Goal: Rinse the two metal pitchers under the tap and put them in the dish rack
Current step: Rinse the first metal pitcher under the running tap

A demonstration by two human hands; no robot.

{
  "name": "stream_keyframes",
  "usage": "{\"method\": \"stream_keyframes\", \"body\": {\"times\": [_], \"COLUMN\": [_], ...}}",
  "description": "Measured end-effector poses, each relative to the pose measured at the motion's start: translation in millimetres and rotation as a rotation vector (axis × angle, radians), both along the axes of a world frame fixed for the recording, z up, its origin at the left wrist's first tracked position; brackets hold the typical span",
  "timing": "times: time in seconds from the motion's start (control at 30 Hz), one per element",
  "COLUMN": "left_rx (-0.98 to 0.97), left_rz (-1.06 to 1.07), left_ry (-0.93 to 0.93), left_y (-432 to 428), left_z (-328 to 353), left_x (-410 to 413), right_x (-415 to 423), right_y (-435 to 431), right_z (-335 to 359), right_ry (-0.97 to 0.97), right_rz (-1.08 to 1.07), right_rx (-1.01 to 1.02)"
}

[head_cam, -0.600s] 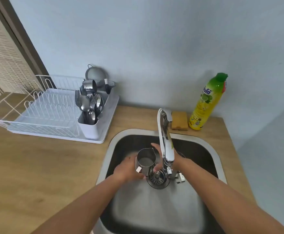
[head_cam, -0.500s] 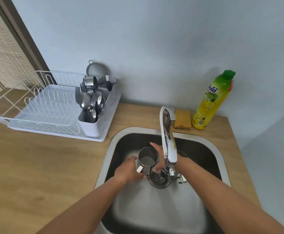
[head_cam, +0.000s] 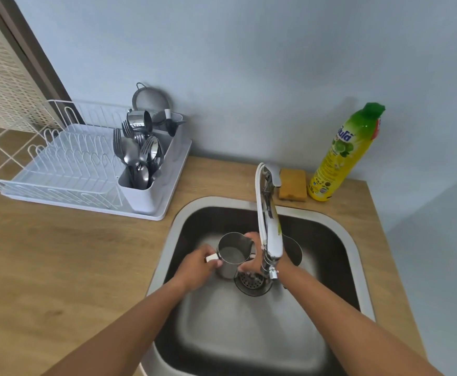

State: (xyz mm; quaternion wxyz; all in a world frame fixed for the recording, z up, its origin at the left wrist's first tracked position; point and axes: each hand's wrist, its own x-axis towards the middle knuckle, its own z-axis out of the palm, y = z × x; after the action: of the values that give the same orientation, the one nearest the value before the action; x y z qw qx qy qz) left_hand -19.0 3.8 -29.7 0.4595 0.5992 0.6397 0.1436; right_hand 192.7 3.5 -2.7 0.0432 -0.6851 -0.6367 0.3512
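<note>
A steel pitcher [head_cam: 231,253] stands upright over the sink [head_cam: 338,229], just left of the tap spout [head_cam: 269,240]. My left hand [head_cam: 196,265] grips its handle on the left side. My right hand [head_cam: 250,256] wraps its right wall, partly hidden behind the tap. A second metal pitcher [head_cam: 294,252] sits in the sink behind the tap, mostly hidden by the spout and my right arm. The white dish rack [head_cam: 67,169] stands on the counter to the left. I cannot tell whether water runs from the tap.
A cutlery holder [head_cam: 140,172] full of spoons and forks sits at the rack's right end, with a small steel cup [head_cam: 139,120] and a strainer [head_cam: 151,100] behind. A sponge [head_cam: 292,184] and a yellow dish-soap bottle [head_cam: 342,156] stand behind the sink. The drain strainer [head_cam: 251,280] lies below the pitcher.
Both hands and the pitcher have kept their place beside the tap. Only the camera view has shifted slightly.
</note>
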Motion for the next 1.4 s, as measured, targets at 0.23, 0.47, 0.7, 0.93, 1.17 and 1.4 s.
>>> {"method": "stream_keyframes", "body": {"times": [0.23,0.47,0.7,0.93,1.17,1.4], "left_rx": [0.011,0.085,0.134,0.153,0.118,0.110], "left_rz": [0.075,-0.003,-0.040,-0.034,-0.007,-0.024], "left_ry": [-0.314,-0.350,-0.327,-0.334,-0.383,-0.401], "left_y": [-19.3,-33.9,-40.9,-42.9,-43.7,-43.6], "left_z": [26.8,45.7,59.7,66.4,66.6,65.0], "left_x": [-4.8,0.1,6.8,12.2,14.1,13.6], "right_x": [5.8,42.6,65.0,41.8,42.8,45.2], "right_y": [-44.3,-55.5,0.7,61.9,74.6,76.1], "right_z": [57.2,84.9,131.0,126.9,111.3,104.2], "right_ry": [0.007,0.114,0.057,-0.279,-0.419,-0.511], "right_rz": [-0.010,-0.164,-0.236,0.110,0.197,0.244], "right_rx": [0.109,0.024,0.454,0.390,0.418,0.517]}}
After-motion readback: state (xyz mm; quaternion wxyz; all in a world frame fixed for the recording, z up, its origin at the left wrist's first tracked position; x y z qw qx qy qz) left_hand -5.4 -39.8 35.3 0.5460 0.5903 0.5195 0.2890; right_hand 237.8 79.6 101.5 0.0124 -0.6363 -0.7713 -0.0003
